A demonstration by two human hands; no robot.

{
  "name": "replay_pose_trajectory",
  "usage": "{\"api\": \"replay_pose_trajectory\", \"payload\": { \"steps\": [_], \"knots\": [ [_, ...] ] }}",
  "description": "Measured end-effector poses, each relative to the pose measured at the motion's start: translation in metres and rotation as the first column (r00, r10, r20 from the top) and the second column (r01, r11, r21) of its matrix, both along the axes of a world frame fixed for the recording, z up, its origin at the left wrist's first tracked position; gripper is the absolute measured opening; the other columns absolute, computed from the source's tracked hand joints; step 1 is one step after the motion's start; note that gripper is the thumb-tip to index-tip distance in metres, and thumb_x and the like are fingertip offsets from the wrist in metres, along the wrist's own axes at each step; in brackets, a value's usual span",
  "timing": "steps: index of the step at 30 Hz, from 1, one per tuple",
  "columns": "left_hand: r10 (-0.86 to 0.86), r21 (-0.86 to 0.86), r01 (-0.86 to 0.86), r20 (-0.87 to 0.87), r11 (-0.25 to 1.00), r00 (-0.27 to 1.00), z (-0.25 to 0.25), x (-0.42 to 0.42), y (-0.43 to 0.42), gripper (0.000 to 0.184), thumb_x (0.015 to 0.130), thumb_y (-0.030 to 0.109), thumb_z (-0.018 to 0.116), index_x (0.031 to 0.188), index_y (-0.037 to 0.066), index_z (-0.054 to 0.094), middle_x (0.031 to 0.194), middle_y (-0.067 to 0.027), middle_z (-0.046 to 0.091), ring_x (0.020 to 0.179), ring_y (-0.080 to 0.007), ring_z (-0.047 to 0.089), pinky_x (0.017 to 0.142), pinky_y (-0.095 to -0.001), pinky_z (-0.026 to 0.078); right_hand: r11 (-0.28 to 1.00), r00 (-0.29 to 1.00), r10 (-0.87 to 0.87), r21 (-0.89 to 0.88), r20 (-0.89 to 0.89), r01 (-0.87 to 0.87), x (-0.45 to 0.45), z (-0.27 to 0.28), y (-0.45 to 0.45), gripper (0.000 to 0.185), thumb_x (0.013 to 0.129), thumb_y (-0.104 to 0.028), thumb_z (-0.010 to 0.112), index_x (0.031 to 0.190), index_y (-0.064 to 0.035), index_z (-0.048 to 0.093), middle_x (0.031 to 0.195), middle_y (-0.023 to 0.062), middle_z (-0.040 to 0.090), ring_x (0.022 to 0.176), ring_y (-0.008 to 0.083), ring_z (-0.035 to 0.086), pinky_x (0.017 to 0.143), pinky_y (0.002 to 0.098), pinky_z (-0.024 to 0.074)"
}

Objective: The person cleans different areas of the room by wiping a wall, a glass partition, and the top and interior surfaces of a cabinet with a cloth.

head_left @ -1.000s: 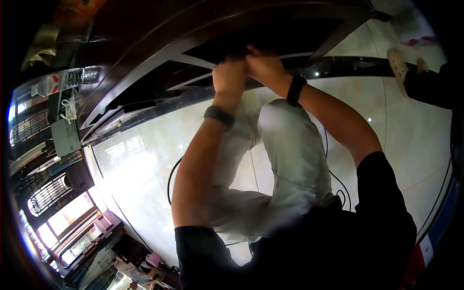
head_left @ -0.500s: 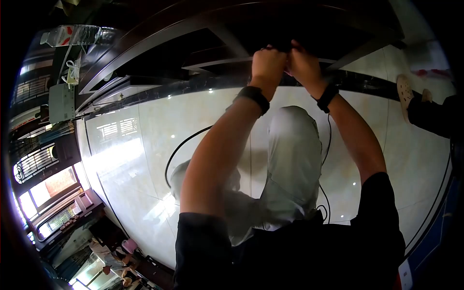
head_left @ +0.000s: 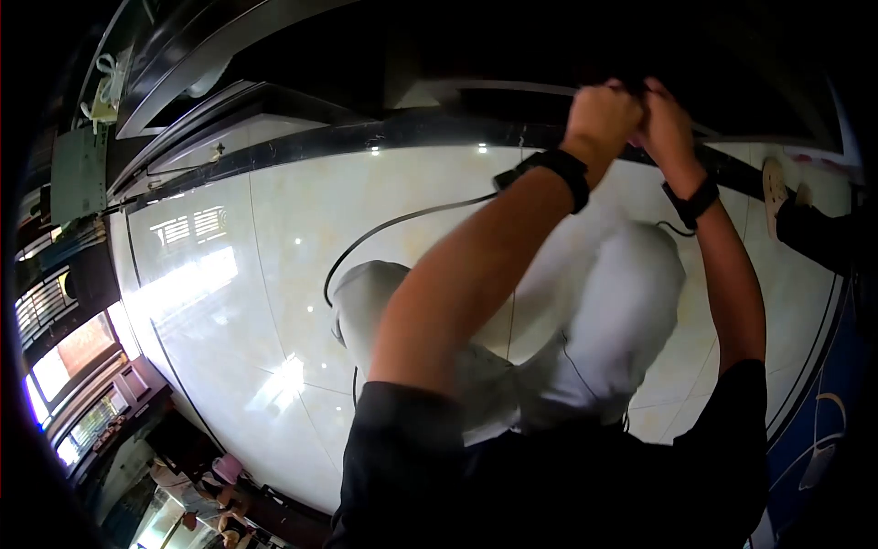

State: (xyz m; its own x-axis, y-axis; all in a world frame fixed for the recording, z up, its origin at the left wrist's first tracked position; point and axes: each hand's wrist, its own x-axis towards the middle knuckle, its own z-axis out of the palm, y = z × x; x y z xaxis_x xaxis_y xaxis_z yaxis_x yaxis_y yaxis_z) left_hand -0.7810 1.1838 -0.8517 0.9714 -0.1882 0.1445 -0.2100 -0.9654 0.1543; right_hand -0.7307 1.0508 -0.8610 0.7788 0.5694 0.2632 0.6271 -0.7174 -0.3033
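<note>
Close together at the upper right, both hands are at the dark wooden furniture (head_left: 320,64). My left hand (head_left: 605,117) has its fingers curled closed; what they hold, if anything, is lost in the dark. Beside it, my right hand (head_left: 666,126) is also closed, its fingertips near those of my left hand. Each wrist wears a black band. A black cable (head_left: 393,222) curves over the tiled floor and reaches a small dark piece near my left wrist.
A person's leg and light shoe (head_left: 776,188) are at the right edge. Glossy floor tiles (head_left: 265,274) spread below the furniture. My bent knees (head_left: 631,302) are under my arms. Other people (head_left: 197,489) appear at the lower left, and a blue surface (head_left: 809,430) at the lower right.
Both hands have moved right along the furniture, staying close together. The view has shifted too, and the bottle at the upper left has gone out of sight.
</note>
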Motion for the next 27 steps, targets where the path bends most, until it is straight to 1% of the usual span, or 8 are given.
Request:
{"api": "replay_pose_trajectory", "payload": {
  "steps": [8,10,14,15,18,21,24,27],
  "knots": [
    [-0.202,-0.062,0.206,0.062,0.977,0.977,-0.01,-0.001,0.018,0.02,0.076,0.024,0.073,0.089,0.008,0.072,0.095,-0.0074,0.07,0.08,-0.0199,0.07,0.063,-0.031,0.056,0.988,0.99,-0.118,-0.09,0.072,0.124,-0.012,-0.002,0.009,0.013,0.075,-0.012,0.067,0.081,-0.001,0.062,0.085,0.0155,0.066,0.072,0.0371,0.063,0.062,0.041,0.0522],
    [-0.305,0.018,0.305,0.026,0.952,0.952,0.002,-0.005,0.03,0.02,0.077,0.025,0.073,0.088,0.008,0.072,0.096,-0.0069,0.07,0.08,-0.02,0.07,0.064,-0.0309,0.056,0.974,0.977,-0.204,-0.11,-0.063,0.196,-0.021,0.003,0.016,0.014,0.075,-0.014,0.068,0.082,-0.0019,0.064,0.085,0.0157,0.066,0.073,0.0367,0.064,0.062,0.0408,0.0524],
    [-0.337,-0.151,0.322,-0.09,0.935,0.937,0.016,-0.011,0.049,0.018,0.08,0.028,0.072,0.085,0.011,0.073,0.09,-0.007,0.072,0.078,-0.0216,0.071,0.064,-0.0332,0.055,0.909,0.916,-0.389,-0.202,-0.096,0.365,-0.044,-0.001,0.025,0.02,0.074,-0.02,0.072,0.085,-0.0042,0.067,0.094,0.0157,0.067,0.073,0.0368,0.065,0.063,0.0416,0.0534],
    [-0.355,-0.175,0.328,-0.154,0.928,0.922,0.02,-0.015,0.06,0.015,0.08,0.026,0.071,0.084,0.012,0.073,0.088,-0.0071,0.072,0.079,-0.0223,0.071,0.063,-0.034,0.055,0.937,0.96,-0.281,-0.22,-0.002,0.273,-0.052,-0.006,0.025,0.025,0.075,-0.023,0.073,0.092,-0.0056,0.068,0.109,0.0146,0.064,0.072,0.0361,0.065,0.065,0.0422,0.0544],
    [-0.268,-0.15,0.263,-0.016,0.953,0.963,0.001,-0.022,0.097,0.019,0.079,0.026,0.069,0.091,0.011,0.07,0.09,-0.0082,0.071,0.079,-0.024,0.07,0.064,-0.036,0.055,0.981,0.947,-0.16,-0.059,0.278,0.184,-0.076,-0.013,0.06,0.024,0.079,-0.017,0.071,0.102,-0.0115,0.067,0.108,0.0073,0.061,0.077,0.0313,0.065,0.064,0.0401,0.0549],
    [-0.211,-0.076,0.2,-0.201,0.977,0.957,0.01,-0.028,0.152,0.03,0.08,0.035,0.07,0.098,0.012,0.068,0.091,-0.0089,0.071,0.08,-0.026,0.071,0.064,-0.0372,0.056,0.991,0.967,-0.136,0.043,0.217,0.13,-0.079,-0.017,0.109,0.024,0.081,-0.014,0.069,0.105,-0.014,0.065,0.105,0.0067,0.06,0.082,0.0305,0.064,0.065,0.0399,0.0548],
    [-0.137,-0.149,0.115,-0.149,0.982,0.979,-0.01,-0.033,0.192,0.025,0.075,0.033,0.073,0.094,0.017,0.072,0.088,-0.0087,0.071,0.079,-0.0249,0.07,0.065,-0.0371,0.055,0.975,0.969,-0.178,0.099,-0.171,0.197,-0.082,-0.024,0.156,0.01,0.085,-0.008,0.064,0.094,-0.006,0.067,0.106,0.0096,0.06,0.071,0.0274,0.066,0.06,0.0345,0.055],
    [-0.13,-0.071,0.13,-0.002,0.989,0.991,-0.004,-0.039,0.196,0.028,0.076,0.028,0.072,0.1,0.016,0.068,0.091,-0.0074,0.068,0.077,-0.0251,0.069,0.061,-0.0361,0.055,0.978,0.988,-0.157,0.141,-0.011,0.157,-0.086,-0.021,0.168,0.004,0.08,-0.005,0.065,0.083,-0.0054,0.067,0.107,0.0091,0.06,0.07,0.0271,0.065,0.059,0.0361,0.0544]
  ]
}}
